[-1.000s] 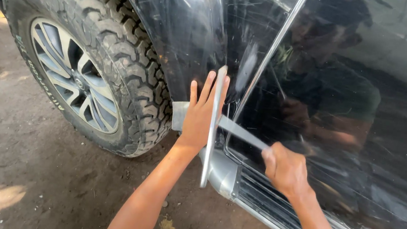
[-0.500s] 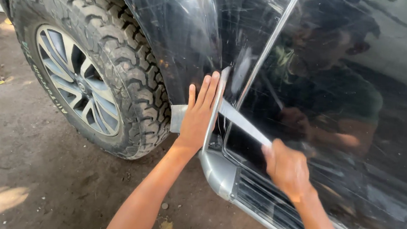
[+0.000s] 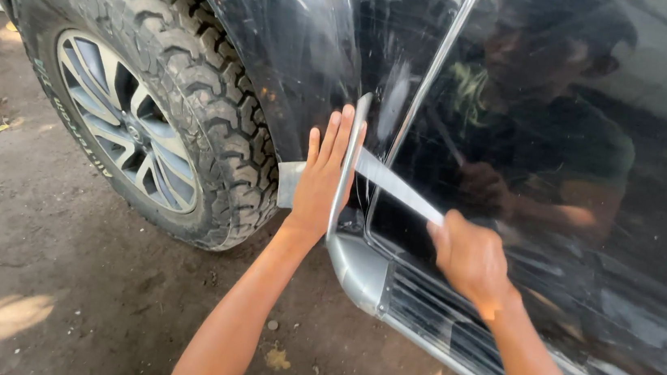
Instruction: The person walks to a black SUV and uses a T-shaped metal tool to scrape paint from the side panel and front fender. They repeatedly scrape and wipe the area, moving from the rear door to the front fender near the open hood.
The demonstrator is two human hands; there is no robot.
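Down by the rear wheel of a black vehicle, the person's left hand (image 3: 322,180) lies flat and open against the body panel, fingers together and pointing up, pressing on a narrow grey metal strip (image 3: 347,164) that stands nearly upright along the edge of the door gap. The right hand (image 3: 469,256) is closed in a fist around one end of a flat grey bar (image 3: 395,187), whose long axis slopes from that fist up and to the left, its far end tucked behind the left hand near the upright strip. The two hands are apart, with the bar bridging the space between them.

To do this well, the left palm should probably keep the strip pinned flush to the panel (so it cannot skate over the glossy black paint), while the right hand keeps the bar flat to the door (image 3: 565,153) rather than on its edge, and works in small, steady pushes.

Just left of the hands is the knobbly tyre (image 3: 188,92), and below them the grey side step (image 3: 358,267) over bare dirt ground (image 3: 57,267).
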